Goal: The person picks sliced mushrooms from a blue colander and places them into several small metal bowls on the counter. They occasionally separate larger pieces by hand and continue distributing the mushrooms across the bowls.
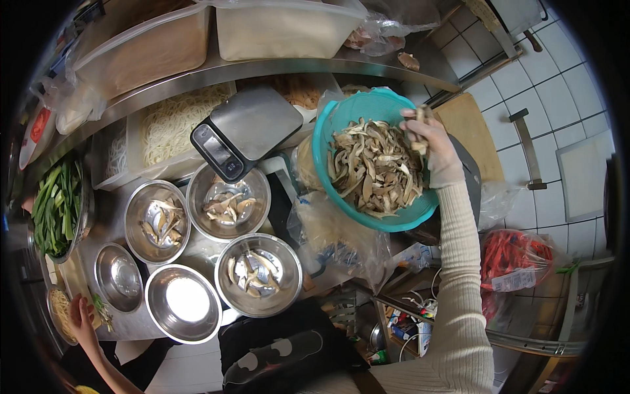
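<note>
My right hand (427, 135), which seems to wear a thin clear glove, pinches a few mushroom strips (420, 146) at the right rim of a teal plastic colander (329, 189). Inside the colander lies a heap of sliced mushrooms (376, 167), likely oyster mushrooms. My left hand is out of view. Before me, three steel bowls hold small portions of strips: one at the left (135, 236), one at the back (256, 216) and one nearest me (290, 290). Two more steel bowls, one in front (184, 308) and one further left (118, 278), show bare insides.
A digital scale (266, 123) overhangs the back bowl. Behind are noodles (182, 123) in a tub and a steel shelf (275, 71) with plastic bins. Bagged food (339, 231) lies below the colander. Another person's hand (82, 315) is beside noodles (60, 310); green vegetables (58, 212) stand left.
</note>
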Demonstrator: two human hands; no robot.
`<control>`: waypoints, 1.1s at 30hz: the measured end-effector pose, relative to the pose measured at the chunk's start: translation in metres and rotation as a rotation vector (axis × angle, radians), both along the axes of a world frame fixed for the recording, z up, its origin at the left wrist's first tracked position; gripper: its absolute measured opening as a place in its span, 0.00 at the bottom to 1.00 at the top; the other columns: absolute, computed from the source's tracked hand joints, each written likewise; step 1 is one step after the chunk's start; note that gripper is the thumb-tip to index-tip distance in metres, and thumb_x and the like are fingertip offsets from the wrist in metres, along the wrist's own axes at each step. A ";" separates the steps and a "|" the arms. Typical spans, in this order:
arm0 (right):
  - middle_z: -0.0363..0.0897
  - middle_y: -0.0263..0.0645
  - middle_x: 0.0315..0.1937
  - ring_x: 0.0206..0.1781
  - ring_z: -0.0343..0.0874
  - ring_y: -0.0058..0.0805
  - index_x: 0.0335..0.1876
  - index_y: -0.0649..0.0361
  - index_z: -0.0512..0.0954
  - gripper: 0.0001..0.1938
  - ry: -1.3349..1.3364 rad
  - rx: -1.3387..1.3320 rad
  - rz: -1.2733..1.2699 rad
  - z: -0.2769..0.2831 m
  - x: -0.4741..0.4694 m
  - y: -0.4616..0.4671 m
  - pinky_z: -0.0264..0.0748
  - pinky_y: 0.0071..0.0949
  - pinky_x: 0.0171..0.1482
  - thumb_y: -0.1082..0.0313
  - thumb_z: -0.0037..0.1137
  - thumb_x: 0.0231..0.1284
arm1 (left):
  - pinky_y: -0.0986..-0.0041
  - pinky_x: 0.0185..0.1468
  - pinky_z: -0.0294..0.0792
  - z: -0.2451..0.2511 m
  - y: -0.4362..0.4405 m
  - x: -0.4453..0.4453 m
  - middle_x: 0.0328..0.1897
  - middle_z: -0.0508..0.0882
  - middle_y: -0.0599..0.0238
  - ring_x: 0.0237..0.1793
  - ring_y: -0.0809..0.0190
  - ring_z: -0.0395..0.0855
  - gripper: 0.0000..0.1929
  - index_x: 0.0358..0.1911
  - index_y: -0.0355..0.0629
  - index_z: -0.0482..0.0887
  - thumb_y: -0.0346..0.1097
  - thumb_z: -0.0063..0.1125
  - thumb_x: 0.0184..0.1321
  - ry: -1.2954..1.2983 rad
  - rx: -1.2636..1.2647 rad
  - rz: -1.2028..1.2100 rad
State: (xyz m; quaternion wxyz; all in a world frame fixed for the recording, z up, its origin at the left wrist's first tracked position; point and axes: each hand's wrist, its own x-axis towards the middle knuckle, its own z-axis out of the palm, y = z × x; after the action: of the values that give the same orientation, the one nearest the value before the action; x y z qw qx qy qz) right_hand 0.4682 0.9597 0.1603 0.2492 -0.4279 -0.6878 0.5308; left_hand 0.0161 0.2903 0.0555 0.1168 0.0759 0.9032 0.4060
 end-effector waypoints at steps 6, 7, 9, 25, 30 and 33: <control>0.72 0.35 0.34 0.30 0.65 0.16 0.55 0.62 0.69 0.18 0.401 -0.255 0.155 0.030 -0.014 -0.084 0.60 0.15 0.32 0.61 0.46 0.63 | 0.84 0.37 0.67 0.007 0.055 0.044 0.42 0.84 0.70 0.38 0.71 0.82 0.15 0.51 0.41 0.79 0.40 0.57 0.65 -0.106 0.119 0.044; 0.71 0.35 0.33 0.29 0.64 0.16 0.54 0.62 0.69 0.18 0.425 -0.300 0.243 0.029 -0.024 -0.101 0.58 0.15 0.32 0.62 0.46 0.62 | 0.81 0.40 0.71 0.008 0.062 0.055 0.41 0.84 0.66 0.39 0.69 0.83 0.15 0.50 0.37 0.79 0.39 0.57 0.64 -0.156 0.220 0.002; 0.72 0.37 0.35 0.28 0.63 0.16 0.51 0.62 0.70 0.18 0.279 -0.309 0.233 0.028 -0.042 -0.143 0.57 0.15 0.30 0.63 0.47 0.57 | 0.76 0.44 0.75 0.006 0.075 0.078 0.39 0.84 0.62 0.39 0.65 0.84 0.13 0.47 0.33 0.80 0.33 0.57 0.64 -0.143 0.318 -0.094; 0.72 0.36 0.56 0.48 0.73 0.20 0.61 0.61 0.70 0.21 -0.125 -0.518 0.957 -0.116 -0.202 -0.351 0.71 0.24 0.50 0.61 0.53 0.65 | 0.80 0.41 0.71 -0.034 0.037 0.202 0.37 0.85 0.64 0.37 0.70 0.83 0.11 0.45 0.33 0.81 0.32 0.57 0.64 -0.319 0.361 0.163; 0.75 0.36 0.51 0.48 0.71 0.22 0.59 0.64 0.71 0.23 -0.186 -0.323 0.918 -0.081 -0.199 -0.342 0.66 0.24 0.51 0.54 0.38 0.69 | 0.79 0.42 0.73 -0.039 0.021 0.214 0.34 0.85 0.63 0.36 0.69 0.82 0.10 0.44 0.31 0.82 0.29 0.58 0.62 -0.222 0.377 0.301; 0.77 0.36 0.48 0.47 0.71 0.23 0.57 0.63 0.73 0.23 -0.196 -0.273 0.871 -0.068 -0.199 -0.338 0.65 0.23 0.52 0.53 0.37 0.69 | 0.79 0.37 0.74 -0.045 0.034 0.221 0.33 0.85 0.63 0.33 0.70 0.82 0.09 0.43 0.35 0.83 0.28 0.59 0.60 -0.179 0.345 0.307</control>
State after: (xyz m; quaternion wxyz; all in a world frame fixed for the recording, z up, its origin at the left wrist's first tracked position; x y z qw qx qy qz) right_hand 0.2691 0.6220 0.0926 -0.1216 -0.1764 -0.7475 0.6288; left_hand 0.2370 0.3246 0.0105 0.1186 -0.0798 0.8074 0.5724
